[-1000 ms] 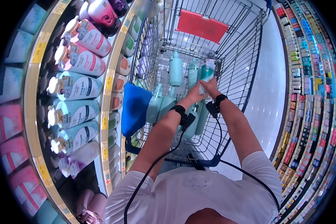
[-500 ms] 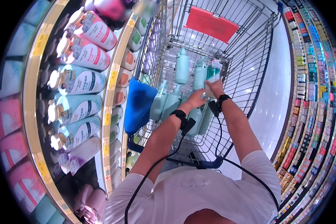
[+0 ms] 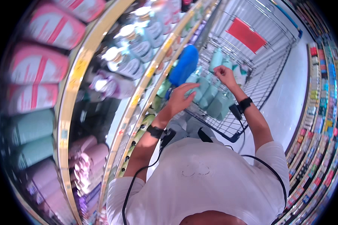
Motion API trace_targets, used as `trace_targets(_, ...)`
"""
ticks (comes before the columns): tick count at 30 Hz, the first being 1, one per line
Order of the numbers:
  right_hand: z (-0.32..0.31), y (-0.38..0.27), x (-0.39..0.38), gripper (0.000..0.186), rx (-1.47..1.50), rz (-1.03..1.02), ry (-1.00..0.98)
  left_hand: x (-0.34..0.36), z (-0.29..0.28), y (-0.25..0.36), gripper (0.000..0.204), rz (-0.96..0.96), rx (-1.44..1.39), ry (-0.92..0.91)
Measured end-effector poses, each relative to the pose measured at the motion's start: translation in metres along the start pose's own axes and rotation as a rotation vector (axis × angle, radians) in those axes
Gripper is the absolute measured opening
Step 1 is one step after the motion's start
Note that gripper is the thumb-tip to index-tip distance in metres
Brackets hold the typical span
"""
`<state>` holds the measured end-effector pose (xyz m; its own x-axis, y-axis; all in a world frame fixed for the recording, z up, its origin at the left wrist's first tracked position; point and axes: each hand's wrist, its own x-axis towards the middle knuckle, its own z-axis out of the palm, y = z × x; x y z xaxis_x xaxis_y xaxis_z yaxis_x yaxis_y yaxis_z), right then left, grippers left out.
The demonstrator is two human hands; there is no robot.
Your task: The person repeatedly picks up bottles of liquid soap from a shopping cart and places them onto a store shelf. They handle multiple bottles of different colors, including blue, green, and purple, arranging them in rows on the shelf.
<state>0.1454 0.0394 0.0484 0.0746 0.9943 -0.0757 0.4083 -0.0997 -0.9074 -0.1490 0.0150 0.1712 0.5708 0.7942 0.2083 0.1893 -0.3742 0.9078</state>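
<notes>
My left hand [image 3: 181, 96] is open, its fingers loosely spread beside the near-left pale teal bottles [image 3: 204, 98] in the shopping cart [image 3: 266, 87]. My right hand [image 3: 224, 75] hovers over the bottles with its fingers curled together and nothing visible in them. Behind it, a bottle with a white and green label [image 3: 239, 76] is partly hidden among the others. A blue pad [image 3: 183, 65] hangs at the cart's left side. Both wrists wear black straps with small devices and cables.
At the left, shelves [image 3: 73, 90] hold rows of pink, teal, purple and white bottles close to the cart. A red panel [image 3: 247, 35] is at the cart's far end. Tiled floor [image 3: 279, 108] lies right of the cart, beside shelves [image 3: 319, 105] of small colourful items.
The view has swung left, so the cart appears farther right and more shelving shows. My right hand has left the green-labelled bottle; my left hand has moved left and spread its fingers.
</notes>
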Motion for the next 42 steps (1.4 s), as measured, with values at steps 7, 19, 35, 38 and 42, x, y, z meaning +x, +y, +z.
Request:
trace_targets(7,0.141,-0.230,-0.060,0.025,-0.049,-0.498,-0.829,-0.164,-0.124,-0.034,0.020,-0.158,0.211,0.947)
trace_targets(19,0.409,-0.301,-0.010,0.076,-0.134,-0.447,-0.553,-0.171,-0.324,-0.183,0.086,-0.469,0.166,0.951)
trace_targets(35,0.269,-0.322,-0.054,0.064,0.207,-0.811,-0.746,-0.214,-0.178,0.003,0.067,-0.191,0.539,1.128)
trace_targets(38,0.201,-0.307,-0.059,0.071,0.172,-1.026,-0.544,-0.175,-0.146,0.060,0.060,-0.082,0.572,0.937)
trace_targets(42,0.127,-0.263,-0.064,0.080,0.261,-0.804,-0.492,-0.087,-0.102,0.095,0.053,0.123,0.476,0.582)
